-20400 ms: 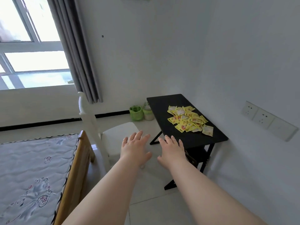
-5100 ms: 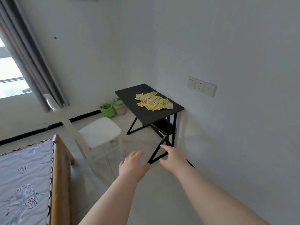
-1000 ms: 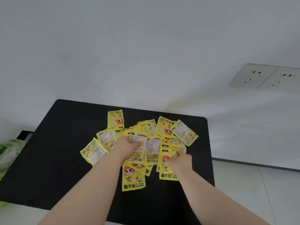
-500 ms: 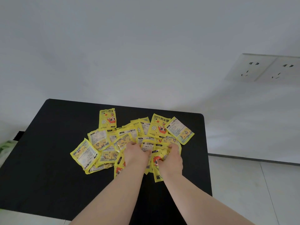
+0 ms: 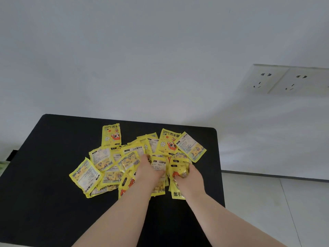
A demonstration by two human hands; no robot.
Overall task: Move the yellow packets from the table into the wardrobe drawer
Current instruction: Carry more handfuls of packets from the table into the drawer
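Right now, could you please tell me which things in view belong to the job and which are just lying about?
Job: yellow packets, black table under them, left hand and right hand gripping packets in the pile.
Just there: wall sockets, tiled floor.

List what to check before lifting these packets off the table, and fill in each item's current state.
1. Right hand grip: ok; its fingers are curled round crumpled yellow packets at the pile's near right.
2. Left hand grip: cannot tell; it sits on the pile's middle, fingertips hidden.
3. Whole pile gathered: not ok; the leftmost packet and the rear packet lie loose, outside both hands.
4. Packets clear of the edges: ok; all lie on the black table, none overhanging.
5. Wardrobe drawer open: cannot tell; it is not in view.
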